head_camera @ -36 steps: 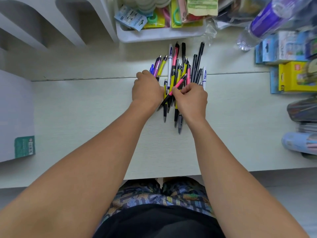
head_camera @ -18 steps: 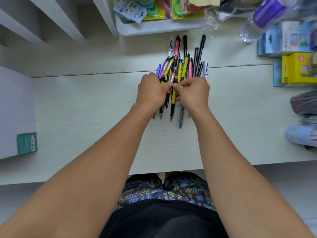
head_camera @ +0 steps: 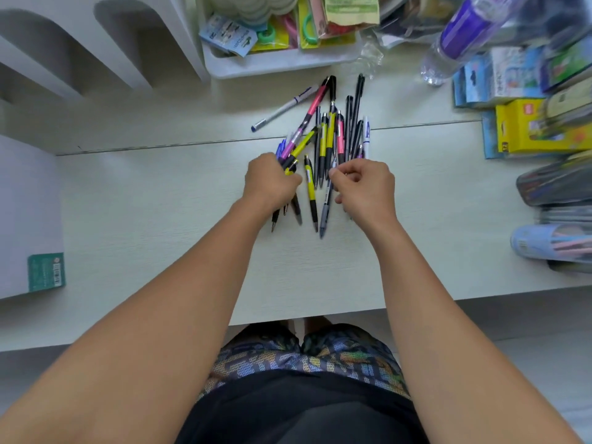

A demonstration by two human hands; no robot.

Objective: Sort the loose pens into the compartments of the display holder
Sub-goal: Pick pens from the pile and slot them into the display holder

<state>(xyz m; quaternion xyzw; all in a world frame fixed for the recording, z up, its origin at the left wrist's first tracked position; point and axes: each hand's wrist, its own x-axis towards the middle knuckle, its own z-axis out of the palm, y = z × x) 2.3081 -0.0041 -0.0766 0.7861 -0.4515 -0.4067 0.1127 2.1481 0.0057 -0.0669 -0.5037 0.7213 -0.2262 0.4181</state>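
Note:
A pile of loose pens [head_camera: 333, 136], yellow, pink, black and white, lies on the pale table [head_camera: 144, 193] in front of me. My left hand [head_camera: 269, 184] grips several pens on the pile's left side; their tips stick out below my fist. My right hand [head_camera: 365, 184] has curled fingers at the pile's right edge and pinches at pens there. A yellow pen [head_camera: 310, 190] and a grey pen [head_camera: 325, 209] lie between my hands. One white pen [head_camera: 283, 108] lies apart at the upper left. A white display holder [head_camera: 80, 49] with slanted compartments stands at the far left.
A white tray [head_camera: 272, 64] of packaged stationery stands behind the pens. A clear bottle with a purple label [head_camera: 464, 33] and coloured boxes [head_camera: 528, 123] crowd the right side, with pencil cases [head_camera: 554, 241] below them. A white notebook [head_camera: 28, 219] lies at the left edge.
My hands have pulled apart, spreading the pile. The left hand now grips a bundle angled left, and the white pen has rolled away to the upper left.

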